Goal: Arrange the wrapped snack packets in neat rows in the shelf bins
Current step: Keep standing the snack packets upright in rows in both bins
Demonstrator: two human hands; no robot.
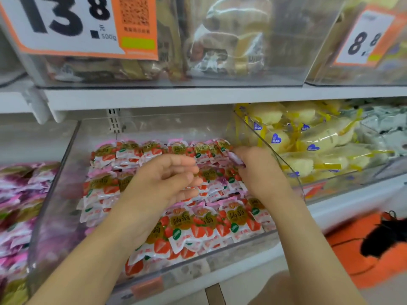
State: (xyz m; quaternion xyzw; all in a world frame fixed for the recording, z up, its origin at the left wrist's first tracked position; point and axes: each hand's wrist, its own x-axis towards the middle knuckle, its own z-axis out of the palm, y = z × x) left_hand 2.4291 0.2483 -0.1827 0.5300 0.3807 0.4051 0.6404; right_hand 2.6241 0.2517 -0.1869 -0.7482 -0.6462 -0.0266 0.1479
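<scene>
Bare forearms (92, 256) reach into a clear shelf bin (55, 194) holding strawberry snack packets (198, 225) laid in overlapping rows. Left grip (167, 179): fingers loosely curved, holding nothing, over the middle rows. Right grip (257, 170): pinches one pink-edged packet (236, 160) near the bin's back right corner. Right-hand neighbouring bin: yellow-wrapped cakes (308, 139); price card (55, 20) above

The lower white shelf (352, 205) carries a clear middle bin (63, 179) of strawberry packets (198, 221) just beside a clear right bin (343, 179) of yellow-wrapped cakes (319, 137), while the upper white shelf (198, 95) carries two further clear bins (282, 51).
</scene>
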